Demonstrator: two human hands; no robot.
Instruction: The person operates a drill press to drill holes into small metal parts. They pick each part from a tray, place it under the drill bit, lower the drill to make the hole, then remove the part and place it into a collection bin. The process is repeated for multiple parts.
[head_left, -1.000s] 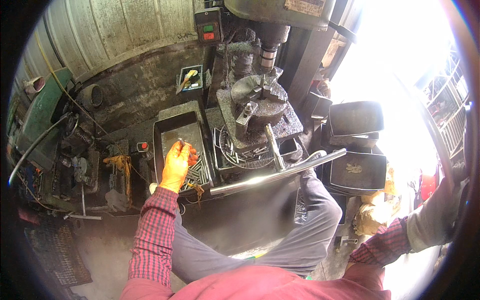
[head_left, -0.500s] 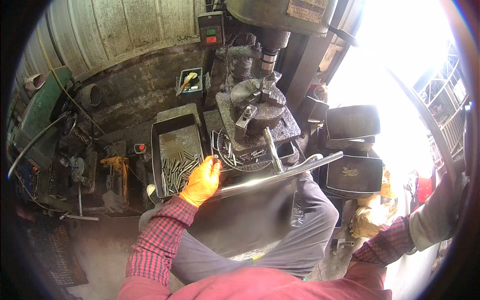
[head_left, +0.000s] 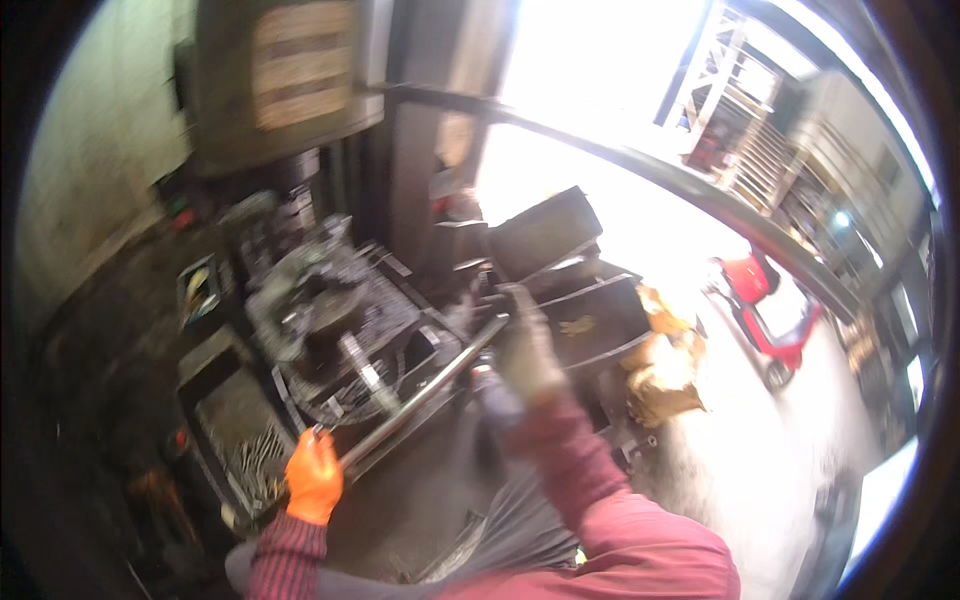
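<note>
My left hand [head_left: 314, 478], in an orange glove, is closed with a small metal pin [head_left: 318, 430] showing at its fingertips. It is beside the near end of a long shiny metal bar [head_left: 425, 392] and a tray [head_left: 205, 440] of loose metal pins [head_left: 262, 455]. My right hand [head_left: 528, 345], in a grey glove, is near the bar's far end, in front of dark bins. Motion smears its fingers, so a grip cannot be made out. Between and beyond my hands stands a round chuck fixture [head_left: 325, 295] on the machine table.
A drill press head [head_left: 280, 80] hangs above, its long lever [head_left: 640, 170] slanting across to the right. Dark bins [head_left: 548, 235] and a crumpled yellowish sack [head_left: 665, 375] stand at the right. Farther off is a red scooter [head_left: 765, 305]. A small box [head_left: 200, 290] lies behind the tray.
The view has swung to the right. My right hand has come from the far right, near the lever's end, to the bar's far end. My left hand still holds the pin.
</note>
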